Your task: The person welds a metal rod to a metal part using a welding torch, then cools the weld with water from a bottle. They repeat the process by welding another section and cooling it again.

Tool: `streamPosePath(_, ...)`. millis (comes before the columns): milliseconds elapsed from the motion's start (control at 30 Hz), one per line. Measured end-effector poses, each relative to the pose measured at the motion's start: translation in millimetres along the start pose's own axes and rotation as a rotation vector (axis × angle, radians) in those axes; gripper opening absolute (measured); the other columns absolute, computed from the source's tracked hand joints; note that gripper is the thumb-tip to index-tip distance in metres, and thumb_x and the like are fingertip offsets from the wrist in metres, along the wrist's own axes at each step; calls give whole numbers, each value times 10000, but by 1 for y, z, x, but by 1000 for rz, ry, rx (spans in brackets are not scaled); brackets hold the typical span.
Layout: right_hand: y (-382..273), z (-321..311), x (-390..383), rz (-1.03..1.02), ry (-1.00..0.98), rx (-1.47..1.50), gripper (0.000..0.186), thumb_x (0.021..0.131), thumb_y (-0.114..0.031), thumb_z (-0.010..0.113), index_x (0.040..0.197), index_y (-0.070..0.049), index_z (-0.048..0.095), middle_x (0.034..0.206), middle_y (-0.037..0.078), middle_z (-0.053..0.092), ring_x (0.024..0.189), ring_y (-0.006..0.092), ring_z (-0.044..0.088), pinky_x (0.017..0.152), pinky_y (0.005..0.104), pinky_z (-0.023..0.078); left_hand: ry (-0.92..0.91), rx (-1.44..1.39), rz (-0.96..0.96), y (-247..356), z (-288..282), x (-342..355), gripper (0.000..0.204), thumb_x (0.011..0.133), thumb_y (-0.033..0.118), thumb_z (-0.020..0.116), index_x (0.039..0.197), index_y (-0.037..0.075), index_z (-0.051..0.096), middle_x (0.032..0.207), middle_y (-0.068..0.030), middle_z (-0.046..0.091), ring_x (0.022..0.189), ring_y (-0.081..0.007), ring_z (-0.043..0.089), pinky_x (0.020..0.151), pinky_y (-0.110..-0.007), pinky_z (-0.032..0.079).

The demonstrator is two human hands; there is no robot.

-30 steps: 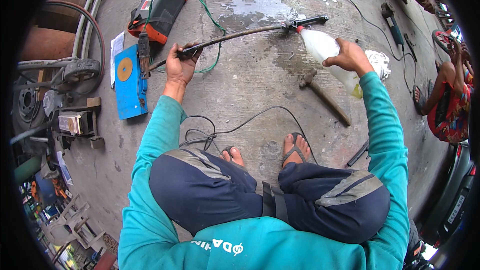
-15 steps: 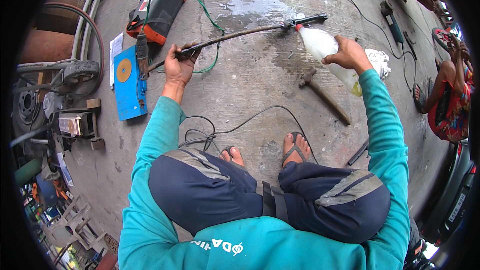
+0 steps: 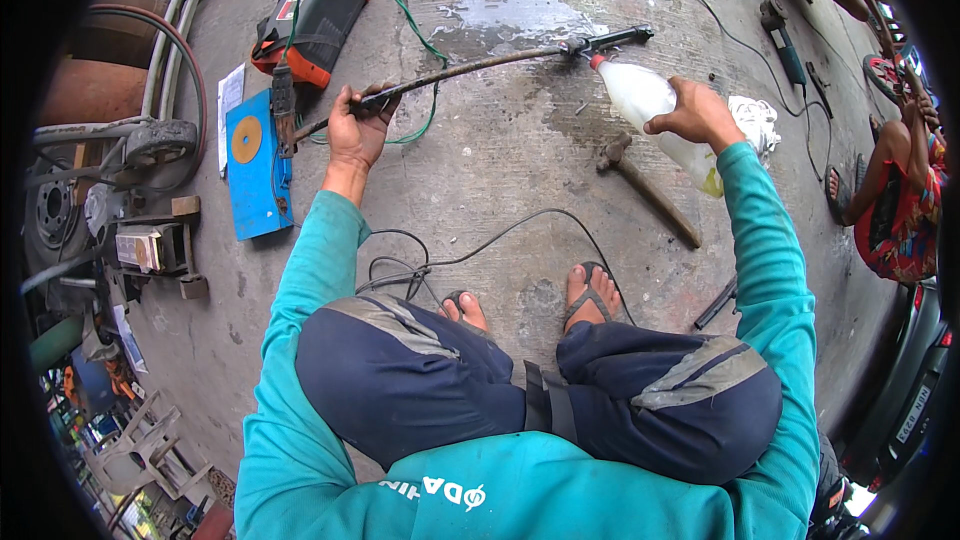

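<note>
Left hand (image 3: 358, 130): fingers wrapped tight around the near end of a long dark metal rod (image 3: 470, 68), knuckles up. The grip sits at the rod's 8 o'clock end, likely to keep the bar steady and slightly raised off the concrete floor (image 3: 520, 190) while the far end is worked on.

Right hand (image 3: 702, 112): fingers closed over the body of a translucent plastic bottle (image 3: 655, 120), tilted so its red nozzle points to 11 o'clock and meets the rod just short of its fitting at the far end — the tilt suits pouring or squirting liquid onto that joint. A yellowish remainder of liquid shows at the bottle's low end, near the wrist.

Outward from the hands:
- hammer (image 3: 645, 188) lies on the floor at 6 o'clock from the bottle, head toward the rod, within easy reach
- white rag (image 3: 760, 120) just beside the right hand, at 3 o'clock
- wet patch (image 3: 530, 5) on the concrete at 12 o'clock from the rod's middle
- orange and black machine (image 3: 315, 15) at 11 o'clock from the left hand, a green cable looping from it past the rod
- blue flat box (image 3: 255, 165) at 8 o'clock from the left hand
- black cable (image 3: 470, 250) curls in front of the sandalled feet

Another person (image 3: 890, 190) sits at the right edge — well apart from the work.
</note>
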State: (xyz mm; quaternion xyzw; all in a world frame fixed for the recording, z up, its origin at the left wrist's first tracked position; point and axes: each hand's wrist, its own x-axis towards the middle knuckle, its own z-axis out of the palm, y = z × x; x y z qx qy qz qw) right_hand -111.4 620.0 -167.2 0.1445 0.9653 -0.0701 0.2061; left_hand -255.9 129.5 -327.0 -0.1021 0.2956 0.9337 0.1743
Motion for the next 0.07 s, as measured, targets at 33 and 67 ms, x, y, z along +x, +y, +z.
streamPosePath(33, 0, 0, 0, 5, -14, 7, 846, 632, -487, 871, 1281, 10, 657, 1154, 248, 726, 1092, 379, 704, 956, 425, 542, 21, 3, 0, 0, 0, 0, 291, 1055, 301, 530, 837, 108, 545, 1034, -198, 711, 1178, -413, 648, 1100, -614, 467)
streamPosePath(67, -1, -1, -1, 10, -29, 14, 899, 624, -487, 874, 1322, 26, 634, 1170, 258, 720, 1092, 377, 707, 963, 413, 543, 0, 0, 0, 0, 0, 0, 291, 1055, 301, 530, 837, 108, 545, 1034, -198, 711, 1178, -413, 648, 1100, -614, 467)
